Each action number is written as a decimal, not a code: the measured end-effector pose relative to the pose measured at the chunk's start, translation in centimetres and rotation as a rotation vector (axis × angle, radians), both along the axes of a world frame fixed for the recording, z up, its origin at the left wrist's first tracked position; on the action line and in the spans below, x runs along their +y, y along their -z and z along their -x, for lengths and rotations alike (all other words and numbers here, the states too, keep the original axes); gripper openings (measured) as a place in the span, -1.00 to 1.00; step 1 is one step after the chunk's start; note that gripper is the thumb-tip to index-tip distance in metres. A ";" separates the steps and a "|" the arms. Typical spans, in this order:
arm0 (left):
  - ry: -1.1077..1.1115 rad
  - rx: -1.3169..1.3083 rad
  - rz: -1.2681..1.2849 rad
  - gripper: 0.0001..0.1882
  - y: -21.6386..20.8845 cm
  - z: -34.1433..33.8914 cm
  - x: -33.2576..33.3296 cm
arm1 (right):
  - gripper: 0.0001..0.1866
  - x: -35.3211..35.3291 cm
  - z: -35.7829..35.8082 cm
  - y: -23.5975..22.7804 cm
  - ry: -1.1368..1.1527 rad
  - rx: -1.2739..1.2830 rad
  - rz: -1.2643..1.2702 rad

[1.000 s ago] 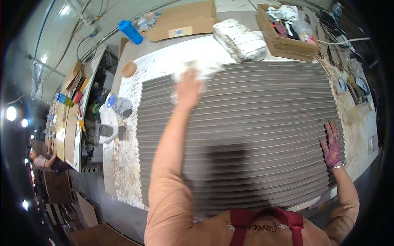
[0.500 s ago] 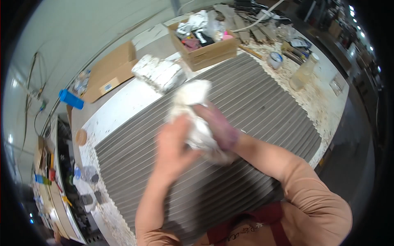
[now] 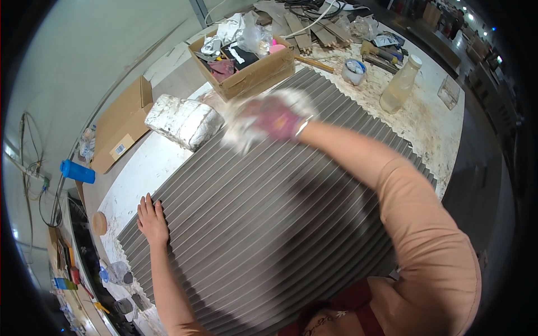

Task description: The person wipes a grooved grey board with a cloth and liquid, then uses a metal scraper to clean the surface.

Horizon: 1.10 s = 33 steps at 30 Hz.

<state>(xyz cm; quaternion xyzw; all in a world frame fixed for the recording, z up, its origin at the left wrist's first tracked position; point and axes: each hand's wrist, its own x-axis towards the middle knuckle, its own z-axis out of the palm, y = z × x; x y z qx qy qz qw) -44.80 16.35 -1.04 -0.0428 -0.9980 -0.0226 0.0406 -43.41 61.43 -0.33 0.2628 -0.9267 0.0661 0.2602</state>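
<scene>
A large grey-brown ribbed panel [image 3: 235, 224] covers most of the table in front of me. My left hand [image 3: 151, 220] lies flat at its left edge, fingers stretched out and holding nothing. At the panel's far edge, my right hand [image 3: 274, 117], in a purple glove, presses a white rag [image 3: 241, 131] against the ridges. Motion smears this hand and the rag. Just left of the rag sits a white wrapped bundle [image 3: 182, 120].
An open cardboard box [image 3: 258, 78] of odds and ends stands beyond the panel. To the right are a tub [image 3: 353, 71] and a bottle of cloudy liquid [image 3: 400, 87]. A flattened carton [image 3: 120, 126] and a blue bottle [image 3: 78, 171] lie left.
My left hand has let go of the rag and moved left onto the panel's edge. The right hand has carried the rag, now spread out, to the panel's far side.
</scene>
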 end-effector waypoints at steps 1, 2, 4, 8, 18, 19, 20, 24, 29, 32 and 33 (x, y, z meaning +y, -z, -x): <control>-0.005 -0.006 -0.009 -0.43 -0.1 0.1 0.6 | -0.68 6.7 0.8 2.5 0.110 -0.009 0.254; -0.027 -0.010 -0.007 -0.43 -0.3 0.0 0.5 | -0.68 12.2 0.9 2.7 0.394 -0.179 0.208; 0.013 0.005 -0.031 -0.43 -0.6 0.6 2.0 | -0.60 23.8 -1.1 2.0 0.762 -0.387 0.149; -0.017 0.004 -0.012 -0.43 -0.5 0.1 0.3 | -0.68 15.3 -2.1 -3.1 0.475 -0.232 0.250; 0.049 0.040 -0.099 -0.46 0.1 0.6 0.3 | -0.60 12.2 -6.9 2.5 0.149 -0.061 0.146; 0.060 0.033 -0.107 -0.46 0.3 0.7 0.4 | -0.63 15.7 -7.3 1.0 0.408 -0.170 0.071; 0.064 0.039 -0.108 -0.46 0.4 0.9 1.3 | -0.63 20.6 -7.8 0.4 0.669 -0.318 0.106; 0.025 0.082 -0.068 -0.47 0.5 0.5 -0.4 | -0.61 11.1 -10.2 -5.9 0.556 -0.247 0.429; 0.050 0.067 -0.079 -0.47 -0.2 0.2 -0.3 | -0.48 -0.9 -16.3 0.8 -0.073 -0.163 0.047; 0.082 0.112 -0.069 -0.45 -0.1 0.3 0.3 | -0.66 9.4 -13.9 0.4 0.182 -0.079 -0.011; 0.081 0.095 -0.079 -0.46 0.0 0.4 0.7 | -0.68 13.5 -13.9 -0.2 0.332 -0.189 0.062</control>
